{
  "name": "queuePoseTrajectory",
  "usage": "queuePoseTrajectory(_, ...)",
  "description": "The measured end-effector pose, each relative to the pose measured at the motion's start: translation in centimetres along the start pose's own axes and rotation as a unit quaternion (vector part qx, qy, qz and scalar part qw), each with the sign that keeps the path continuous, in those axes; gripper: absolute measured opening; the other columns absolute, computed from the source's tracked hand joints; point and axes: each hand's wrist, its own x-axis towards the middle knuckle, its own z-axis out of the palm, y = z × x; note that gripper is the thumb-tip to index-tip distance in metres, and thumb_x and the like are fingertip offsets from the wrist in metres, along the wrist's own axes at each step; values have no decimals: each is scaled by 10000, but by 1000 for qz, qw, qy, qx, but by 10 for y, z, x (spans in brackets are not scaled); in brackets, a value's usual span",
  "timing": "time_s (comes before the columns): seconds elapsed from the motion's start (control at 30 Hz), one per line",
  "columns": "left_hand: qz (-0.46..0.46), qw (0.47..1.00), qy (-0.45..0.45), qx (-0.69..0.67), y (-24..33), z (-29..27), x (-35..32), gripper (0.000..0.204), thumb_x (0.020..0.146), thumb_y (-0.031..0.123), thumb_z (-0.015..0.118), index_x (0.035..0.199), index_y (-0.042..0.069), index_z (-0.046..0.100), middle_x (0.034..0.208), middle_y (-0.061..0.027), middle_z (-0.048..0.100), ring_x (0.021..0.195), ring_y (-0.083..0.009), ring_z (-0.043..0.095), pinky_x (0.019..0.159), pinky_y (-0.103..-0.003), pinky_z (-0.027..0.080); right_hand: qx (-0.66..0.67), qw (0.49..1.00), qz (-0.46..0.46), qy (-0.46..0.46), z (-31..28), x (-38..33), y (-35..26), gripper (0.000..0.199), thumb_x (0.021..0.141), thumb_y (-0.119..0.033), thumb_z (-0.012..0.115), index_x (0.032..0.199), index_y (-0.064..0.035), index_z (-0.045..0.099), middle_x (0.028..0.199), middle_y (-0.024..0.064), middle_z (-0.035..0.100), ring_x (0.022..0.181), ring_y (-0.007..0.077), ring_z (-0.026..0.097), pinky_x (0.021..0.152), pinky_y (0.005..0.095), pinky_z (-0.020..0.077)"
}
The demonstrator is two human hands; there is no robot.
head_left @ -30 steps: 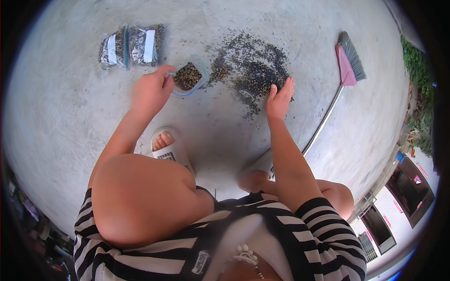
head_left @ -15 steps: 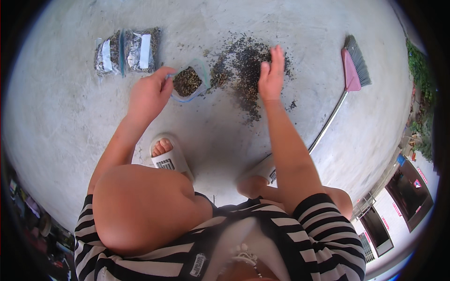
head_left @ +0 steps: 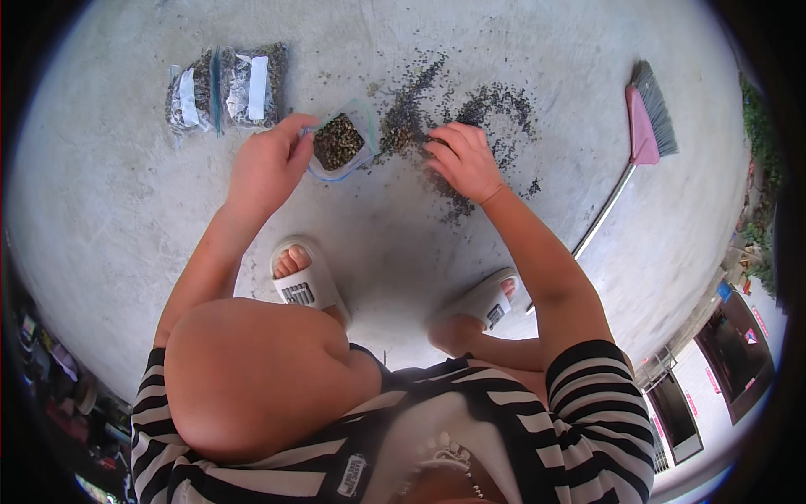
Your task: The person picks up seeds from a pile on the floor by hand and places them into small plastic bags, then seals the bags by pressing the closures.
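Note:
My left hand (head_left: pixel 267 166) pinches the rim of a clear zip bag (head_left: pixel 367 126) lying open on the concrete. Inside the bag are brown and dark grains (head_left: pixel 339 141). To the right, my right hand (head_left: pixel 463 161) is down at the scattered dark grains (head_left: pixel 504 105), its fingers curled over some of them and pointing toward the bag's mouth. What lies under that palm is hidden. Grains form a streak above the hand and a curved band to its right, and a small brown heap (head_left: pixel 398 139) sits between hand and bag.
Two filled clear bags (head_left: pixel 252 88) with white labels lie side by side at the upper left. A pink-headed broom (head_left: pixel 643 126) with grey bristles rests on the floor at the right, its handle running toward my foot (head_left: pixel 491 304). Plants (head_left: pixel 760 134) border the far right.
My right hand has come left and nearer from the far side of the spread, its straight fingers now curled. The grain pile has thinned in its middle. My left hand stays at the bag rim.

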Motion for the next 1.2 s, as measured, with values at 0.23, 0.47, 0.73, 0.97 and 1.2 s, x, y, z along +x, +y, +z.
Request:
queuePoseTrajectory(0.23, -8, 1000, 6, -29, 1, 7, 3, 219, 957, 188, 623, 1147, 98, 683, 667, -137, 643, 612, -319, 640, 583, -418, 482, -61, 996, 69, 7, -13, 13, 45, 67, 921, -135, 682, 962, -119, 632, 860, 34, 682, 753, 262, 673, 586, 342, 519)
queuePoseTrajectory(0.47, 23, 999, 18, -44, 7, 9, -2, 216, 977, 204, 592, 1139, 89, 675, 686, -140, 665, 641, -335, 655, 601, -443, 497, 257, 944, 199, 60, -44, 88, -64, 81, 993, -121, 631, 1034, -55, 650, 797, 71, 665, 680, 139, 601, 679, 275, 513)
queuePoseTrajectory(0.73, 28, 998, -2, -53, 4, 10, 2, 216, 1045, 168, 521, 1196, 68, 638, 745, -117, 680, 665, -207, 672, 639, -347, 522, -51, 984, 113, -128, -12, 128, -119, 119, 925, -129, 598, 988, -92, 693, 890, 116, 710, 817, 309, 709, 733, 451, 557)
queuePoseTrajectory(0.97, 7, 999, 9, -48, 0, 4, -8, 200, 1013, 177, 524, 1149, 95, 645, 714, -136, 684, 711, -348, 683, 652, -459, 511, 199, 974, 100, 52, -42, 89, -108, 171, 923, -95, 634, 1075, -88, 711, 1124, 82, 713, 1151, 299, 630, 1002, 440, 481)
queuePoseTrajectory(1.2, 27, 998, -23, -53, -4, 4, -13, 215, 1046, 158, 515, 1208, 68, 624, 701, -94, 644, 664, -201, 673, 631, -348, 511, -70, 885, 393, 239, 6, -51, 6, 587, 971, -169, 632, 1457, 66, 402, 1558, 257, 397, 1476, 445, 313, 1213, 503, 265)
